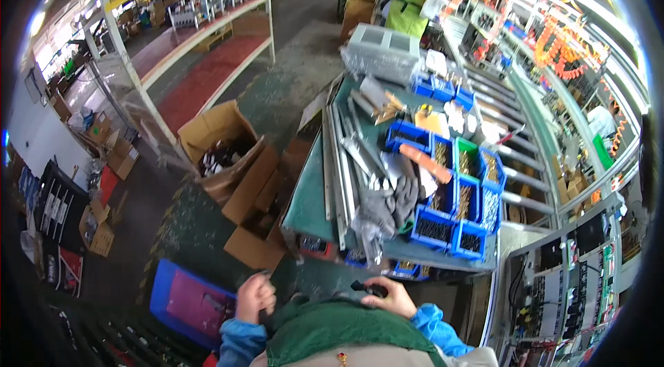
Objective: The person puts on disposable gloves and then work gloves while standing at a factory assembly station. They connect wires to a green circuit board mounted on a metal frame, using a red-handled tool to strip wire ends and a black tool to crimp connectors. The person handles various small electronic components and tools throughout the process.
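Low in front of me, my left hand (256, 297) is closed, fingers curled in. A thin dark edge shows at its top, but what it holds, if anything, I cannot make out. My right hand (391, 298) pinches a small black part (371, 289) between thumb and fingers, just short of the workbench's near edge. Both sleeves are blue, and a green apron (339, 332) lies between them. On the green-topped workbench (304, 208) ahead are grey work gloves (387, 204), long metal strips (330, 166) and blue bins (434, 227) of screws.
Open cardboard boxes (242, 190) stand left of the bench, beside a shelf rack (200, 42). A blue crate (162, 291) is on the floor at my left. A roller conveyor (515, 159) runs along the right; a person in a green apron (408, 14) stands at the back.
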### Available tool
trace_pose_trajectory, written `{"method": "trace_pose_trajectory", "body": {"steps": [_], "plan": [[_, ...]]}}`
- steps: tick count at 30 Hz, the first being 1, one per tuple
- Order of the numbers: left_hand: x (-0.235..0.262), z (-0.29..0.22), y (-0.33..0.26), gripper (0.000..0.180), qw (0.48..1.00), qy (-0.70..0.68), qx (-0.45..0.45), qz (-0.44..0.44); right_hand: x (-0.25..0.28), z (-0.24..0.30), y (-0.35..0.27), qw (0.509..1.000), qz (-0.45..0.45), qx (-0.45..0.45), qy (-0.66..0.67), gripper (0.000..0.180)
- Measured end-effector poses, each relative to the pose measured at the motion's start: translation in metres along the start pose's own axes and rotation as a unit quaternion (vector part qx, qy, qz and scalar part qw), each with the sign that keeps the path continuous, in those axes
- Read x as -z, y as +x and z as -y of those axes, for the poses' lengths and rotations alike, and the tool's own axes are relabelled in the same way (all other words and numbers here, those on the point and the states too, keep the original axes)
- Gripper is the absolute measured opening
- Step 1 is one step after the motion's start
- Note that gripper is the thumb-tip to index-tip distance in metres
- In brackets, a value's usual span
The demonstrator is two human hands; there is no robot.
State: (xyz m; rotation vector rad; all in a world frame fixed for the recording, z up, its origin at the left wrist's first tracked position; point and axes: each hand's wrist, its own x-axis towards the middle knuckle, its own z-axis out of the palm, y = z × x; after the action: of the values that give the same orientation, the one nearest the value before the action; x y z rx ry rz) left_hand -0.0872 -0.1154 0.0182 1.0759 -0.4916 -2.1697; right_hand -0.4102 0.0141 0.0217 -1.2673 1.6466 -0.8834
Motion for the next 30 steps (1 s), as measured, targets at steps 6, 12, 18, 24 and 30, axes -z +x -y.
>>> {"method": "trace_pose_trajectory", "body": {"steps": [6, 12, 18, 24, 30], "plan": [[-0.074, 0.033, 0.001, 0.020, 0.961, 0.244, 0.037, 0.123, -0.026, 0.016, 0.009, 0.997, 0.041, 0.021, -0.055, 0.051], [-0.087, 0.035, 0.002, 0.018, 0.938, 0.274, 0.105, 0.185, -0.039, 0.015, 0.001, 0.998, 0.040, 0.006, -0.046, 0.050], [-0.079, 0.047, 0.015, 0.016, 0.941, 0.207, 0.182, 0.195, -0.039, 0.012, 0.002, 1.000, 0.012, 0.011, 0.024, 0.046], [-0.084, 0.046, 0.017, 0.016, 0.942, 0.219, 0.164, 0.193, -0.037, 0.015, 0.001, 0.999, -0.034, 0.011, 0.019, 0.042], [-0.080, 0.041, 0.029, 0.018, 0.918, 0.203, 0.209, 0.270, -0.036, 0.014, 0.005, 1.000, -0.014, -0.018, 0.007, 0.038]]}}
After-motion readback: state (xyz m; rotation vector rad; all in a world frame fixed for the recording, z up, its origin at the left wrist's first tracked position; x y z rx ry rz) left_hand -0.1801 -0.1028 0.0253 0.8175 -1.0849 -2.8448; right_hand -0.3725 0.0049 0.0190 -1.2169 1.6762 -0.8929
